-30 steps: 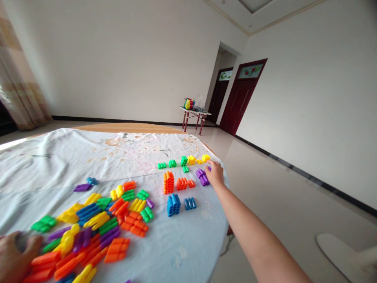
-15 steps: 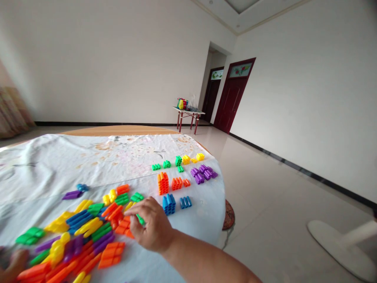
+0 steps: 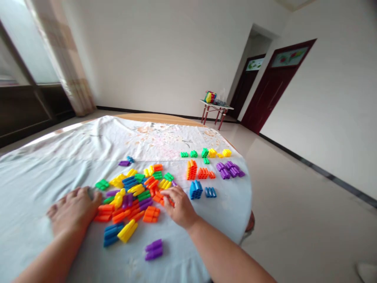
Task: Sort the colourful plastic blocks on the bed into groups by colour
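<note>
Right hand (image 3: 180,207) curls narrowly over orange pieces (image 3: 158,197) at the right edge of the pile (image 3: 136,190), grip unclear; left hand (image 3: 73,208) splays beside it; pieces likely light, stiff, slick, best pinched across outer sides.

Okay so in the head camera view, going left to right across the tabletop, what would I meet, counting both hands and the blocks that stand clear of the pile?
Left hand, near yellow block, near purple block, right hand, small blue row, purple cluster.
</note>
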The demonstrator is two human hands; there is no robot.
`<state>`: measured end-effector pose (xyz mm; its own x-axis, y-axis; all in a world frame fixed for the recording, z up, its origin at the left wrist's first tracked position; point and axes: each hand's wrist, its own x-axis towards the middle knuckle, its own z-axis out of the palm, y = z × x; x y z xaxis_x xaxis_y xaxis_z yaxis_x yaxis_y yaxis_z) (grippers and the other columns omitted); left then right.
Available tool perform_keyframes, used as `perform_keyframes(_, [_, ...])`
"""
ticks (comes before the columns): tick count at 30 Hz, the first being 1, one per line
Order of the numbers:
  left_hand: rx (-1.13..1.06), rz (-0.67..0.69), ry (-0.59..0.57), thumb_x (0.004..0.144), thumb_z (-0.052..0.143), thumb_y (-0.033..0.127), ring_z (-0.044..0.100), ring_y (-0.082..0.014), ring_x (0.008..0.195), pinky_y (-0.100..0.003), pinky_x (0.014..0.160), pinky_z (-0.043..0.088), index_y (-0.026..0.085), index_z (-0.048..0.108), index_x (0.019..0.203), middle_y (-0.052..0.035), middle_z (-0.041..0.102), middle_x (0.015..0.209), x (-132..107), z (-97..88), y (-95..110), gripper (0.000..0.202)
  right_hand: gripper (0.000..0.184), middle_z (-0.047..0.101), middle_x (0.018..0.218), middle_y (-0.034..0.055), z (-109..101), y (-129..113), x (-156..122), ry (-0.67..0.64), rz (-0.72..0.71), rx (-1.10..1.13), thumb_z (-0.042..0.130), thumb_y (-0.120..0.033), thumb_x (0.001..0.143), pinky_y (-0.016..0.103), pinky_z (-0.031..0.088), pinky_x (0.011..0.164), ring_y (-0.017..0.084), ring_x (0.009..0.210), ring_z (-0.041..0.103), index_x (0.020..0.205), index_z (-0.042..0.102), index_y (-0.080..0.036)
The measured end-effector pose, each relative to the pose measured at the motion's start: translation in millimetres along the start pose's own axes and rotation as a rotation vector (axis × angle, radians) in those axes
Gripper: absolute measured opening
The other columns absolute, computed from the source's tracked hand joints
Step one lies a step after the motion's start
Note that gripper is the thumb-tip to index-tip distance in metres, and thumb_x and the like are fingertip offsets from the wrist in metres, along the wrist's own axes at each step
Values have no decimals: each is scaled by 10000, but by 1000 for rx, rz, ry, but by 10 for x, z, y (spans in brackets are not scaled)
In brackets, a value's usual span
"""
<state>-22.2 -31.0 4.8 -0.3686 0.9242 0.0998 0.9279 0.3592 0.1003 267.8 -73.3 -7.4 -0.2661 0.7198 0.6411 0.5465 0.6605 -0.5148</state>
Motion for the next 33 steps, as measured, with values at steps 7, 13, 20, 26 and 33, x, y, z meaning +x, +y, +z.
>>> perform_keyframes(7, [-38,-8,45,837,229,491,387,-347,1177,-459,927,276,151,497,1189,-167,461,1295,-30,-11,25,558,249,646,952,57,15,74,-12,-32,20,-15,489,-103,804,376,426,900,189,929,562,1007,606,-189])
perform_keyframes(13, [-57,4,62,838,222,514,371,-341,1191,-473,934,270,142,489,1203,-166,449,1311,-23,15,3,586,238,638,1004,40,2,-12,-29,-128,-8,-40,555,-190,804,379,389,919,190,978,536,1035,608,-213])
perform_keyframes(20, [-64,5,57,836,224,522,368,-335,1195,-467,939,267,134,491,1197,-173,451,1306,-36,2,4,594,415,647,977,22,34,-142,-81,-331,-57,-69,718,-413,691,399,347,901,218,961,499,1054,610,-241])
perform_keyframes(26, [-78,-15,27,824,238,523,378,-348,1187,-485,955,242,141,491,1196,-175,451,1309,-34,-32,8,590,403,620,1110,-17,-64,-164,-56,-375,-125,-36,636,-149,706,375,288,975,194,1066,475,1086,592,-275])
perform_keyframes(33, [-42,-26,32,818,213,540,385,-339,1182,-462,955,242,158,484,1200,-167,454,1309,-8,-36,24,605,473,554,1081,58,-47,-207,-65,-267,-38,-127,683,-359,676,371,374,920,224,993,492,1122,586,-233])
